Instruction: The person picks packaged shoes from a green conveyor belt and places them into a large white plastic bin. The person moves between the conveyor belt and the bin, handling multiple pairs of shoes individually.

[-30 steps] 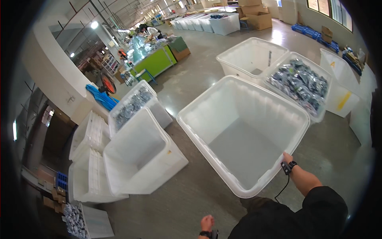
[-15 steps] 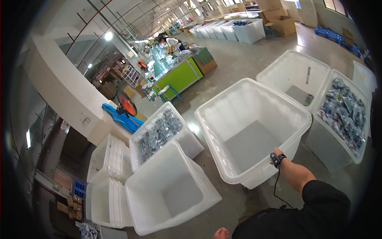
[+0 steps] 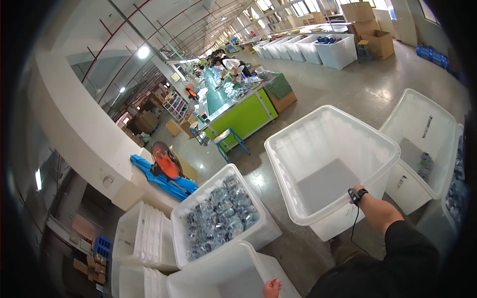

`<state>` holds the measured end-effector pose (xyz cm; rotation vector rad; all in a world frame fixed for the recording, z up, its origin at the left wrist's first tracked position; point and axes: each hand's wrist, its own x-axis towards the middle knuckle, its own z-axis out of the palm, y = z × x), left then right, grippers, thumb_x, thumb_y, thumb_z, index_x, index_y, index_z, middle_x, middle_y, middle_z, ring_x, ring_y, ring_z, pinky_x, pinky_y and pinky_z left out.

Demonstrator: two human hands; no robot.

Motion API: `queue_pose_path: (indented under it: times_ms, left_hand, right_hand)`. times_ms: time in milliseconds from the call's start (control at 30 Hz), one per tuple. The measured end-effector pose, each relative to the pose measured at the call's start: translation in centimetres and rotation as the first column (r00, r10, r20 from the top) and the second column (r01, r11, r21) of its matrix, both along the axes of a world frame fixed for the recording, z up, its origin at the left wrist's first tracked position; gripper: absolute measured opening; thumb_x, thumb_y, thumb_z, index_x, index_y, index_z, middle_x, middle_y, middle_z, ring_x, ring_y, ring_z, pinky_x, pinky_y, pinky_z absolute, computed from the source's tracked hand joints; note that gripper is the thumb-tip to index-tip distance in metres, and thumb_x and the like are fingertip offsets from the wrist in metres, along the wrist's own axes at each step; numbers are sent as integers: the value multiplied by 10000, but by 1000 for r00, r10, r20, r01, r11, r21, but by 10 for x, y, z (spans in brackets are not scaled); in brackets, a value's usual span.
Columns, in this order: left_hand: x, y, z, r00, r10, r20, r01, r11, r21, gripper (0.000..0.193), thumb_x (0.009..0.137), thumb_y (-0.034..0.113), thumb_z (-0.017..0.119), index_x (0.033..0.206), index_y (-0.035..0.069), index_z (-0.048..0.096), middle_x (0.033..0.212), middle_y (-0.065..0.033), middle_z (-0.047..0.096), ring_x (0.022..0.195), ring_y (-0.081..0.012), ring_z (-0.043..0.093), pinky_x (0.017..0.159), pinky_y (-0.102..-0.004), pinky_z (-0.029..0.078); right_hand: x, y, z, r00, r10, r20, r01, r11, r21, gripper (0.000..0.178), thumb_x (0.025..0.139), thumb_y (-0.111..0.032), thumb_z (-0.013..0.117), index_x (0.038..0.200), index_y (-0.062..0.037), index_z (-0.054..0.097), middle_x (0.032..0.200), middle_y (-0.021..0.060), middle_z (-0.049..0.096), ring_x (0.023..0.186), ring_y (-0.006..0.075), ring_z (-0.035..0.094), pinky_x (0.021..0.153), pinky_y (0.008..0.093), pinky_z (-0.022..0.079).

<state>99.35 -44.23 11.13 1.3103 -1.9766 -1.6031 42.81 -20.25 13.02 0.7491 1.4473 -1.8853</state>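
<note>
The right hand (image 3: pixel 355 192) grips the near rim of the large white bin (image 3: pixel 343 131), which stands upright on the floor (image 3: pixel 333 82), mouth up. That hold is made and nothing lies inside; what remains cannot be judged. Its long axis seems to run from the gripped edge toward the green-sided worktable (image 3: pixel 243 121). The left hand (image 3: pixel 272 288), fingers curled, is beside a lower bin (image 3: pixel 211 280); contact is unclear.

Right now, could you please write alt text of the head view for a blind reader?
A person's right hand grips the rim of a large white bin in a workshop; the left hand is low near another white bin. Beyond, a worker bends over a green-sided table.
</note>
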Motion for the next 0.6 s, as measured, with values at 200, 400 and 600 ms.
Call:
queue_pose_path:
  times_ms: [200, 400, 600]
  left_hand:
    - [-86, -113, -85, 993, -24, 114, 50, 972, -231, 315, 909, 189, 567, 1149, -10, 617, 795, -68, 646, 672, -129, 589, 587, -273, 494]
    - [-231, -219, -43, 989, 116, 96, -116, 993, 0, 279, 893, 180, 598, 1130, 39, 642, 766, -55, 641, 645, -112, 584, 539, -261, 479]
    - [-430, -413, -43, 940, -110, 324, 195, 950, -245, 414, 893, 343, 573, 1163, 33, 612, 962, -159, 692, 922, -308, 657, 815, -414, 497]
  right_hand:
    - [-177, -140, -22, 993, 108, -38, -102, 985, 141, 246, 893, -225, 373, 924, -33, 524, 735, 123, 599, 548, 233, 578, 479, 372, 487]
    - [-384, -266, -36, 992, 115, -57, -96, 957, 273, 257, 874, -220, 364, 918, -38, 541, 717, 127, 606, 533, 255, 590, 494, 405, 484]
    - [-530, -378, -53, 994, 106, 6, -105, 987, 124, 499, 884, -391, 506, 1200, -6, 460, 1040, 193, 572, 835, 293, 619, 614, 411, 564]
